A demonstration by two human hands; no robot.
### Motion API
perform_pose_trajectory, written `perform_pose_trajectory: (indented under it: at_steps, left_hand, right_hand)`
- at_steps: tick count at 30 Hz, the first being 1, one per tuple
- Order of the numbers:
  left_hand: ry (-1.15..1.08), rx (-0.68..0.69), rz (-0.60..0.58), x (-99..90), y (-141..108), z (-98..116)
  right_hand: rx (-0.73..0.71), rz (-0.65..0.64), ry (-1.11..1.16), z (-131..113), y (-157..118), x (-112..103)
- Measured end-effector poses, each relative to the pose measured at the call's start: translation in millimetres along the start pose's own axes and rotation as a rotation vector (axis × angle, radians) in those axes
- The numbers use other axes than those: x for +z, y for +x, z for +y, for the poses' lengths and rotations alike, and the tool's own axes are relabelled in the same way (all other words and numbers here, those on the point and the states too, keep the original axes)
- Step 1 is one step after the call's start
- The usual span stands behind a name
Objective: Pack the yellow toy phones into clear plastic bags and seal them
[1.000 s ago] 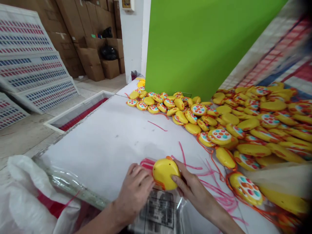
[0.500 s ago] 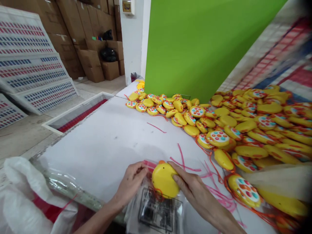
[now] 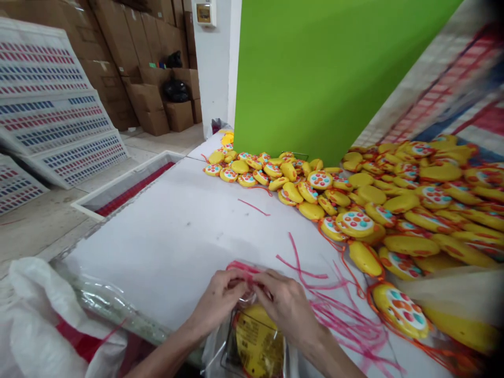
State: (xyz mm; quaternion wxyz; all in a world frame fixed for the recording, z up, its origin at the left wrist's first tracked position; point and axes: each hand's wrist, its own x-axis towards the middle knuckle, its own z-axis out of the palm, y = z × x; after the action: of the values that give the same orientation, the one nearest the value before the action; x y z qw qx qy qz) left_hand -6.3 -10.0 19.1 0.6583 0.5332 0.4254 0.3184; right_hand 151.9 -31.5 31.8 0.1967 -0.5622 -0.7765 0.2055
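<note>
A clear plastic bag [image 3: 224,349] with dark print lies at the table's near edge, one round yellow toy [image 3: 258,338] inside it. Along the bag's top runs a pink strip [image 3: 237,264]. My left hand [image 3: 216,299] pinches the top edge at the strip, fingers closed. Close beside it, my right hand [image 3: 286,303] is closed on the same edge; its fingertips almost meet the left ones. Loose pink strips [image 3: 346,328] lie to the right of my right hand.
A big heap of yellow toys [image 3: 411,210] with coloured dots and orange cords covers the table's right side. A green panel [image 3: 315,79] stands behind. A white sack [image 3: 33,315] is at the left, near a red-lined tray [image 3: 88,212] and stacked white crates [image 3: 59,121].
The yellow toy has gone from my right hand into the bag. Both hands have come together at the bag's top edge.
</note>
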Motion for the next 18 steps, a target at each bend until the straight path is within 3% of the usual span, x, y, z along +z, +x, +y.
perform_pose_trajectory:
  at_steps: [7, 12, 15, 18]
  left_hand:
    - [0.123, 0.002, -0.003, 2.1, 3, -5]
    - [0.409, 0.124, 0.070, 7.8, -4, -3]
    - [0.450, 0.130, 0.071, 5.8, -9, -3]
    - [0.356, 0.096, 0.085, -1.7, -12, -7]
  right_hand:
    - [-0.013, 0.034, -0.161, -14, 6, 9]
    - [-0.004, 0.083, -0.250, -17, 11, 12]
    - [0.081, 0.170, -0.085, 0, 6, 5]
    - [0.255, 0.247, -0.061, 46, -17, -11]
